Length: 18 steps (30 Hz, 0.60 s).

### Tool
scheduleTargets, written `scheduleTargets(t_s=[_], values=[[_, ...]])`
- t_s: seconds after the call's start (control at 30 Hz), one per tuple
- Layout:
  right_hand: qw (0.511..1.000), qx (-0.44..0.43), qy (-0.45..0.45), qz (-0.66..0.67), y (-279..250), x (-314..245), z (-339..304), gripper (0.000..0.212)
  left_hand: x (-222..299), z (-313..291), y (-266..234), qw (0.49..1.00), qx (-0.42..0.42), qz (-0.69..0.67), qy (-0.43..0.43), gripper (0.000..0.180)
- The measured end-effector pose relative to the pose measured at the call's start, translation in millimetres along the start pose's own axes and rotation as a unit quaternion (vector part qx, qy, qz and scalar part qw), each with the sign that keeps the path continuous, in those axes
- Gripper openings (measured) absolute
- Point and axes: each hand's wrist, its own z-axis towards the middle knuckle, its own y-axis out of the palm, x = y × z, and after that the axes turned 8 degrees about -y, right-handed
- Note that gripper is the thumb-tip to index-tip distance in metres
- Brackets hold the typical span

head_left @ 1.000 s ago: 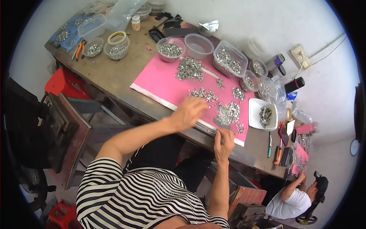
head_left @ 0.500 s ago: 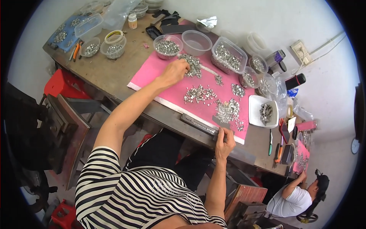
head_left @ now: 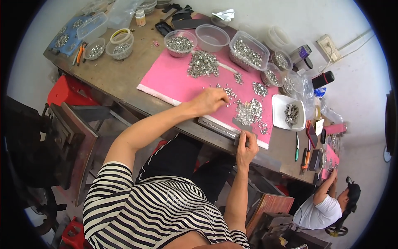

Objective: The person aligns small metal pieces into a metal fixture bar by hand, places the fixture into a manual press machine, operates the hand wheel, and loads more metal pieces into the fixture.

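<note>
My left hand (head_left: 210, 101) hovers over the pink mat (head_left: 166, 79), its fingers pinched together beside a scatter of small shiny metal pieces (head_left: 227, 90). Whatever sits between those fingertips is too small to make out. Along the table's front edge lies a long, narrow metal bar (head_left: 217, 129) with a row of small shiny bits along it. My right hand (head_left: 247, 149) has its thumb and fingers closed on the bar's right end. Right of the left hand is a pile of thin silvery pieces (head_left: 248, 113); a larger heap of metal pieces (head_left: 203, 64) lies farther back.
Clear plastic tubs of metal pieces (head_left: 248, 52) line the mat's far side, beside an empty round tub (head_left: 212, 38). A white square dish (head_left: 289, 112) stands right of the mat, near pliers (head_left: 306, 158). A co-worker in white (head_left: 319, 211) sits at far right.
My left hand has moved from the large far heap toward me and to the right, over the nearer scattered pieces. My right hand stays at the bar's end.
</note>
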Motion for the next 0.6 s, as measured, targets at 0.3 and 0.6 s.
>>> scheduleTargets(t_s=[0.3,0.6], values=[[0.997,-0.045,-0.057,-0.029,0.6,-8.4,31.0,0.003,4.3,-14.4,1.2,0.995,-0.014,-0.069,-0.072,0.011],[0.965,-0.182,-0.161,-0.1,41.9,-3.8,65.7,0.011,-1.3,-23.7,-9.4,1.0,0.026,-0.01,-0.006,0.01]])
